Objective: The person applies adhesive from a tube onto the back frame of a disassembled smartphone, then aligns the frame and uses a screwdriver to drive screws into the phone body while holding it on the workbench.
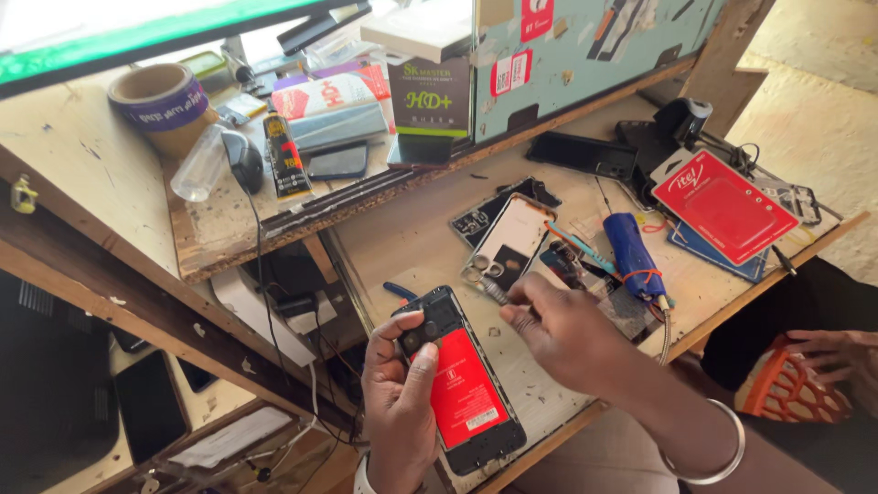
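My left hand (400, 393) grips an opened phone (462, 384) by its upper left edge, thumb pressed near the camera end. The phone lies back-up, showing a red battery in a black frame. My right hand (560, 327), wearing a metal bangle at the wrist, hovers just right of the phone's top and pinches a small metal tool (491, 290) whose tip points toward a white phone back cover (510, 240) on the wooden workbench (402, 240).
A blue cylindrical tool (635, 253), a red packet (722, 206), black phone parts (580, 152) and cables lie to the right. The raised shelf (229, 229) holds a glue tube (284, 157), tape roll (163, 97), clear bottle and boxes. Another person's hand (837, 352) rests at the far right.
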